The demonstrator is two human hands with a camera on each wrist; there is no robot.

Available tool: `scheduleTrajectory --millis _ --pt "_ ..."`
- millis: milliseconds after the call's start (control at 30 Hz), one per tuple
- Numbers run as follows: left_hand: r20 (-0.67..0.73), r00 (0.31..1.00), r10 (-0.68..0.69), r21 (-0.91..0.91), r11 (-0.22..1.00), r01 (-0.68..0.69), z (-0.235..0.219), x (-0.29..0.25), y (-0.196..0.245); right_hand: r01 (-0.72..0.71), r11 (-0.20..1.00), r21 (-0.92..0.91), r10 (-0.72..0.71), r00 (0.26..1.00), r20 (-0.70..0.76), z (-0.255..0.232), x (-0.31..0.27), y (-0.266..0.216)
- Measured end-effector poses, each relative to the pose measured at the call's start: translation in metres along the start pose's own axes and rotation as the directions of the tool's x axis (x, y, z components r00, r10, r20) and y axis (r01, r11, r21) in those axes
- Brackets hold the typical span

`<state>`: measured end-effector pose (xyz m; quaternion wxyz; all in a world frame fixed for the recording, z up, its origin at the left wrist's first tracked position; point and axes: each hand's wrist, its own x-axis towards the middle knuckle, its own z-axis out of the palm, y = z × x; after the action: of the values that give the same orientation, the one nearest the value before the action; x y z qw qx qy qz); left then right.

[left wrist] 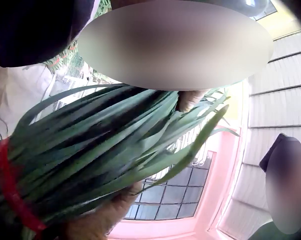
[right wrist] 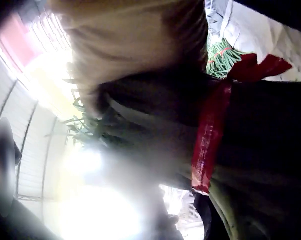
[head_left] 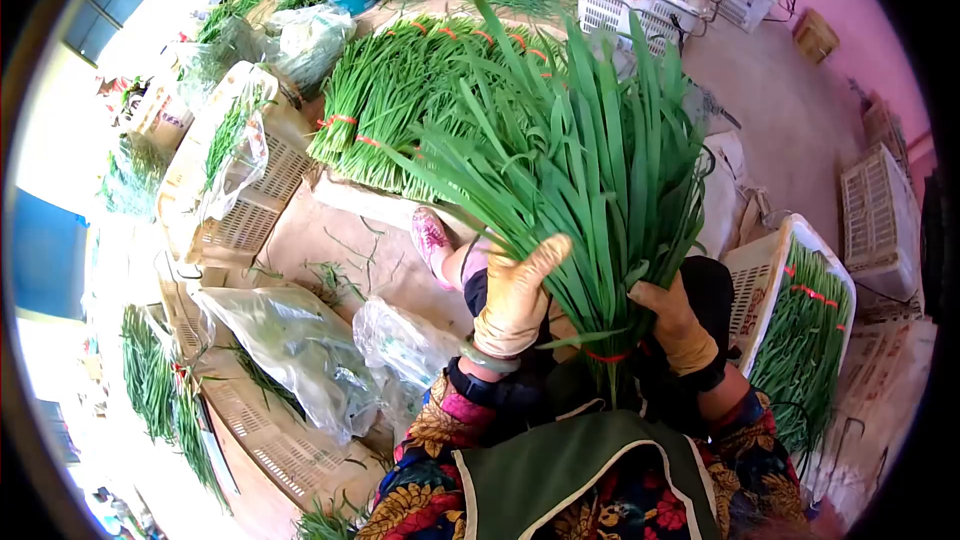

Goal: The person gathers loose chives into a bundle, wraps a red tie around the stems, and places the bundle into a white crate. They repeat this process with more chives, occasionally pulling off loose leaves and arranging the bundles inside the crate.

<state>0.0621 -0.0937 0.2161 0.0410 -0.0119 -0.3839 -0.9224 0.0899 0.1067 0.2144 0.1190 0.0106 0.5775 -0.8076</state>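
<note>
A large bunch of garlic chives (head_left: 590, 170) stands fanned out over the person's lap, its leaves pointing up and away. Red tape (head_left: 606, 356) binds it low down, and the tape (right wrist: 210, 135) shows up close in the right wrist view. My left hand (head_left: 520, 295), in a tan glove, holds the bunch's left side with the thumb up; its other fingers are partly hidden behind leaves. On the opposite side my gloved right hand (head_left: 678, 322) grips it just above the tape, thumb across the leaves. Long leaves (left wrist: 105, 145) fill the left wrist view.
Ahead lies a wide pile of red-taped bunches (head_left: 430, 90). A white crate (head_left: 790, 230) of bunches stands at the right. Plastic bags (head_left: 300, 340) and a beige crate (head_left: 270, 430) with a long knife (head_left: 217, 450) are at the left. Stacked crates (head_left: 650, 0) rise at the back.
</note>
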Motion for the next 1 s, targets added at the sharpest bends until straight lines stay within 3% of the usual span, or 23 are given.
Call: scheduleTrajectory --millis 67,167,233,267,300,333,400,433,467,500,533,567,600,633,700,767,800,900,1000 --pt "-0.046 0.999 0.021 0.009 1.0 -0.021 0.008 0.01 0.003 -0.034 0.997 -0.075 0.032 0.999 -0.033 -0.012 0.0 0.008" --pt "-0.034 0.993 0.111 0.086 0.991 -0.107 0.011 0.02 0.001 0.203 0.955 -0.214 -0.181 0.976 0.118 -0.027 0.011 0.029" --pt "-0.096 0.989 0.112 0.224 0.971 -0.088 0.023 0.022 -0.001 0.18 0.984 0.009 -0.179 0.973 0.147 0.003 0.008 0.003" --pt "-0.109 0.991 0.082 0.263 0.963 -0.051 0.025 0.023 -0.009 0.125 0.992 0.021 -0.127 0.983 0.132 0.0 0.008 0.007" --pt "-0.122 0.991 0.055 0.294 0.956 -0.017 0.024 0.024 -0.006 -0.082 0.993 0.081 0.07 0.988 0.141 -0.005 0.004 0.008" --pt "-0.133 0.991 0.024 0.323 0.946 0.021 0.024 0.024 -0.006 -0.008 0.995 0.098 0.001 0.997 0.072 -0.003 0.001 0.005" --pt "-0.105 0.994 -0.024 0.382 0.922 0.063 0.035 0.031 0.004 0.099 0.994 -0.038 -0.098 0.995 0.031 -0.012 0.0 0.006" --pt "-0.035 0.999 -0.021 0.38 0.924 0.033 0.05 0.049 0.01 0.172 0.98 -0.102 -0.175 0.984 -0.029 -0.015 -0.007 -0.005" --pt "0.181 0.983 -0.041 0.436 0.899 -0.042 0.057 0.053 0.015 0.235 0.97 -0.063 -0.238 0.97 -0.046 -0.017 -0.011 -0.016" --pt "0.407 0.913 0.021 0.561 0.783 -0.268 0.062 0.062 0.02 0.307 0.952 -0.016 -0.307 0.951 -0.048 -0.021 -0.017 -0.029" --pt "0.609 0.789 0.083 0.576 0.638 -0.511 0.068 0.071 0.026 0.386 0.917 -0.097 -0.392 0.918 -0.053 -0.029 -0.026 -0.048" --pt "0.714 0.693 0.096 0.568 0.5 -0.654 0.099 0.071 0.007 0.458 0.876 -0.154 -0.468 0.883 -0.035 -0.058 -0.03 -0.065" --pt "0.726 0.684 0.065 0.569 0.503 -0.651 0.116 0.072 -0.005 0.526 0.825 -0.209 -0.541 0.841 -0.017 -0.087 -0.035 -0.082" --pt "0.723 0.689 0.041 0.574 0.519 -0.633 0.132 0.07 -0.017 0.564 0.779 -0.276 -0.586 0.811 0.003 -0.1 -0.044 -0.094" --pt "0.66 0.748 -0.079 0.594 0.664 -0.454 0.177 0.065 -0.057 0.532 0.741 -0.41 -0.603 0.796 -0.057 -0.137 -0.088 -0.117" --pt "0.594 0.759 -0.266 0.575 0.8 -0.17 0.214 0.062 -0.118 0.416 0.724 -0.55 -0.583 0.795 -0.167 -0.16 -0.133 -0.132" --pt "0.583 0.738 -0.339 0.542 0.839 -0.043 0.197 0.088 -0.12 0.32 0.729 -0.605 -0.538 0.814 -0.218 -0.123 -0.111 -0.132" --pt "0.597 0.581 -0.553 0.509 0.821 0.259 0.232 0.089 -0.206 0.062 0.712 -0.699 -0.479 0.771 -0.419 -0.141 -0.14 -0.136" --pt "0.618 0.399 -0.678 0.506 0.731 0.458 0.263 0.067 -0.298 -0.2 0.694 -0.692 -0.439 0.644 -0.627 -0.168 -0.177 -0.137"
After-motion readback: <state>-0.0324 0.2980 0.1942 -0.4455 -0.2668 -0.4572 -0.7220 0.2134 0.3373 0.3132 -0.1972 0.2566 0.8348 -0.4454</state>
